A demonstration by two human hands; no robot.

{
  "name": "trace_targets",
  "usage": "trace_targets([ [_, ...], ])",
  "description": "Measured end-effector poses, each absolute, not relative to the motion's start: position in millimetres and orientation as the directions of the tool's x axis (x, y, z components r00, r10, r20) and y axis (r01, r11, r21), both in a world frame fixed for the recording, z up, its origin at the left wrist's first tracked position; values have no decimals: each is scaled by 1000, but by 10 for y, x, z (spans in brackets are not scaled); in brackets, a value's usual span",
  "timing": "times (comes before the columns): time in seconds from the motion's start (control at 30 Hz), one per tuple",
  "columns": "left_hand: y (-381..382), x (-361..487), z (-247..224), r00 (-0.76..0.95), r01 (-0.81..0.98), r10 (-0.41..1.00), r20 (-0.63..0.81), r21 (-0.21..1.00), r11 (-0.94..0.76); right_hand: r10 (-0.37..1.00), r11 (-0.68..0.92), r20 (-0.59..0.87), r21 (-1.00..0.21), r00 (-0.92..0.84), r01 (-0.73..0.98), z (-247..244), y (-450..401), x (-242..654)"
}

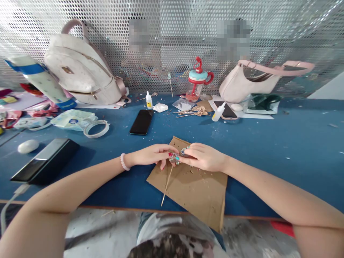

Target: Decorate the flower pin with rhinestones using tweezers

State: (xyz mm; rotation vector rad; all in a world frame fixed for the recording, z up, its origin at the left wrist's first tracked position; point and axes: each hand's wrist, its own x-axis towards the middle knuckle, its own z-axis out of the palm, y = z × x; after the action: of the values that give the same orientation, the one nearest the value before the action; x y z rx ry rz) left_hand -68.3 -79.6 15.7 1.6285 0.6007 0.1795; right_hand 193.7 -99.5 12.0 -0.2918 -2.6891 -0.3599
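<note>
Over the cardboard sheet (199, 190), my two hands meet at a hair stick with a jewelled head (174, 158). Its thin gold shaft (167, 184) points down toward the table's front edge. My left hand (157, 154) pinches the head, thumb with a red nail against it. From the other side my right hand (205, 156) presses its thumb, with a turquoise nail, on the same head. A sparkling blue-green cluster (184, 151) shows by my right fingers; I cannot tell whether it joins the head. Tiny loose bits dot the cardboard.
Beyond my hands lie a black phone (141, 122), glue bottles (149, 100) and gold hair sticks (200, 111). A tumbler (194, 86), backpack (80, 71) and handbag (247, 86) stand by the mesh panel. At left are a tape roll (96, 129) and a propped device (45, 161).
</note>
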Motion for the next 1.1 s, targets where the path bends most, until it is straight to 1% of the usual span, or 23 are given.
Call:
trace_targets([
  [0.13, -788, -683, 150, 855, 265, 470, -216, 963, -38, 176, 940, 410, 201, -895, 277, 121, -990, 1936],
  [0.33, -783, -678, 147, 854, 270, 469, -226, 963, -26, 144, 936, 395, 242, -907, 254, 106, -971, 1962],
  [0.57, -782, -676, 153, 857, 262, 463, -227, 965, -12, 150, 934, 380, 249, -913, 258, 120, -987, 1954],
  [0.77, -785, -683, 157, 851, 268, 473, -229, 963, -15, 80, 916, 417, 327, -906, 231, 152, -1042, 1907],
  [0.9, -779, -679, 150, 850, 265, 477, -223, 964, -20, 121, 907, 417, 321, -901, 271, 123, -1039, 1906],
  [1.1, -777, -675, 144, 850, 275, 474, -232, 961, -24, 97, 896, 389, 366, -916, 250, 135, -1020, 1910],
])
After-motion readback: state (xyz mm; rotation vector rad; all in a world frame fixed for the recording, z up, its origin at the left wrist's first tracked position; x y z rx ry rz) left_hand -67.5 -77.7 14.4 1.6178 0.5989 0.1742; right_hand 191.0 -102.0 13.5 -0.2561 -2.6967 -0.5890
